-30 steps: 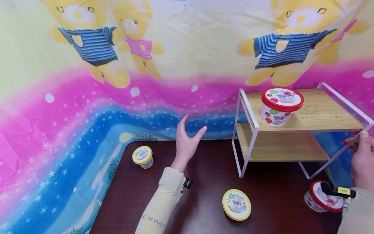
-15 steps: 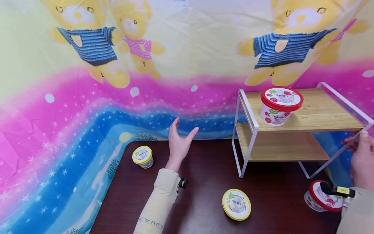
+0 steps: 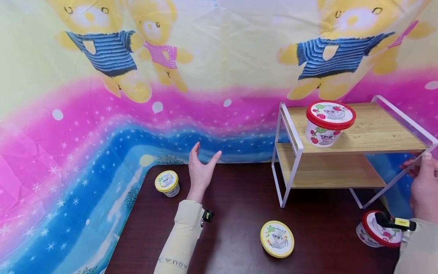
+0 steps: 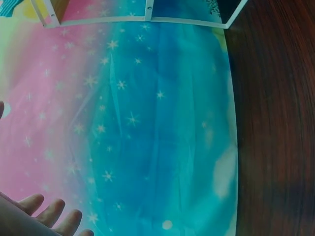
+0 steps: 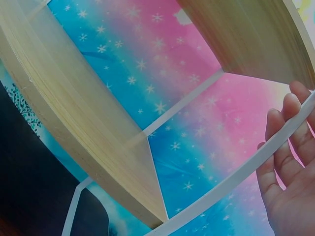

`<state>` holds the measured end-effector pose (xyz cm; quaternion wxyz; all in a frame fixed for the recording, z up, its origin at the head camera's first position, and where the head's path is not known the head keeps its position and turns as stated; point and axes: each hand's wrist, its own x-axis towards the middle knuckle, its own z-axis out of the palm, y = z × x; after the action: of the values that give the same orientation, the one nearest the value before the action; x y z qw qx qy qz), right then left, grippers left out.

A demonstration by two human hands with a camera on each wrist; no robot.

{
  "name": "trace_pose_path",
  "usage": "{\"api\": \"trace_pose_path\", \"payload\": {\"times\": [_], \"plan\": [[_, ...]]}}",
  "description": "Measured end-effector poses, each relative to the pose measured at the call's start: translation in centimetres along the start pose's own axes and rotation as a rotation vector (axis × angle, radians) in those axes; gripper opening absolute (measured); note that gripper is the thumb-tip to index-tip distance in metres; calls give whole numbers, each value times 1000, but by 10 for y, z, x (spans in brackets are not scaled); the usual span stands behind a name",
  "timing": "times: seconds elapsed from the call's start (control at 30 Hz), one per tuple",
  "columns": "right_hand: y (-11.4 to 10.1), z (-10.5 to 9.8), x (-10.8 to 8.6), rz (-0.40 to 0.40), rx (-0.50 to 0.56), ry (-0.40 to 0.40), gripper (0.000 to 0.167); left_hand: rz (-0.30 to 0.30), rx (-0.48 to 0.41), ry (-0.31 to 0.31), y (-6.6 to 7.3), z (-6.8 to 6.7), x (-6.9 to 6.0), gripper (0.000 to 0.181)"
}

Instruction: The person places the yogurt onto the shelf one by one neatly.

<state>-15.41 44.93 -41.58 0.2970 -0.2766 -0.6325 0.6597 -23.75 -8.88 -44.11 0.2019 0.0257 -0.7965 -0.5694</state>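
My left hand (image 3: 200, 173) is raised over the back of the dark table, holding nothing, with thumb and fingers spread apart. Several of its fingertips (image 4: 56, 211) show at the lower left of the left wrist view. On the right, my right hand (image 3: 424, 186) grips the white metal side frame of a two-tier wooden shelf (image 3: 383, 133), thumb in front and fingers behind the bar (image 5: 216, 191). A red-lidded tub (image 3: 328, 121) with a strawberry print stands at the left of the top tier. Below my right wrist, another red-lidded tub (image 3: 373, 230) is partly covered by the wrist camera.
A small yellow-lidded tub (image 3: 167, 183) stands near the table's back left corner. Another yellow-lidded tub (image 3: 277, 239) sits towards the front middle of the table (image 3: 236, 213). A bear-print cloth (image 3: 222, 76) hangs behind the table.
My left hand has moved left and slightly down, away from the shelf, its fingers still spread. The right hand, shelf and tubs keep their places.
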Motion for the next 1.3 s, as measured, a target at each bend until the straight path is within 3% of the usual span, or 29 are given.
{"api": "trace_pose_path", "payload": {"times": [0.53, 0.93, 1.3], "plan": [[1, -1, 2, -17, -6, -13, 33, -71, 35, 69, -23, -17, 3, 98], [2, 0, 3, -22, 23, -8, 32, -126, 46, 77, -37, -35, 4, 102], [2, -1, 2, -12, 11, 4, 37, -132, 78, 127, -44, -50, 10, 103]]}}
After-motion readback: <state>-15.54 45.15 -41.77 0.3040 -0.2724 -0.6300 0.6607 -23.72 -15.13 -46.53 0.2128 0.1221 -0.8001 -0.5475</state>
